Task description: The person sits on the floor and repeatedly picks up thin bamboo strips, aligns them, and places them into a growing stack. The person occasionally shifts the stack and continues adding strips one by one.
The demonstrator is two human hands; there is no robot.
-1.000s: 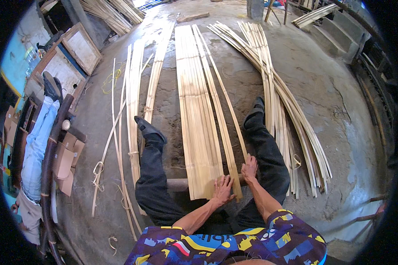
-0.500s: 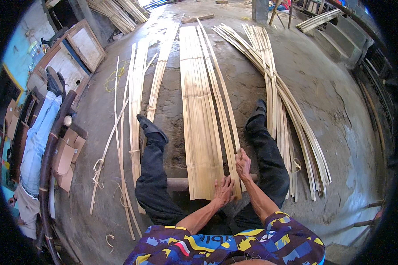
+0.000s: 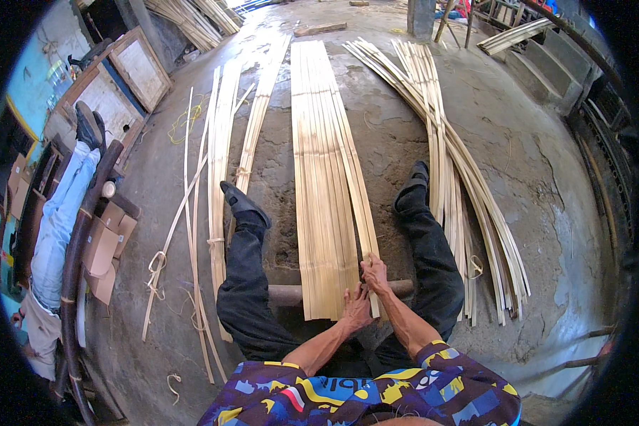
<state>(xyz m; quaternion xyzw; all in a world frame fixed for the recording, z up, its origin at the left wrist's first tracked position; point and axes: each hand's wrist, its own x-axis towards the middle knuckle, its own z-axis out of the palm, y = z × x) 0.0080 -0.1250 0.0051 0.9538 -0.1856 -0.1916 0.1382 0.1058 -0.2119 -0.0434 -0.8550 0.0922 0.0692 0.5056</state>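
Note:
Long, pale bamboo strips (image 3: 324, 220) lie side by side in a flat sheet between my legs, running away from me. Along the sheet's right edge, bamboo strips (image 3: 363, 213) angle slightly apart from it at the near end. My right hand (image 3: 374, 275) is closed around these strips near their close end. Just below it, my left hand (image 3: 357, 308) lies across the near end of the sheet with its fingers stretched out, pressing on the bamboo. Its fingertips are close to my right hand.
A brown round bar (image 3: 284, 297) crosses beneath the sheet's near end. More bamboo strips (image 3: 220, 156) lie at left, some tied, and a crossed pile (image 3: 468, 170) lies at right. A person in light-blue jeans (image 3: 64, 220) is at far left beside cardboard boxes (image 3: 103, 259).
My right hand has moved left and slightly nearer, bringing the right-hand strips against the sheet. The gap between them has mostly closed. My left hand has barely shifted.

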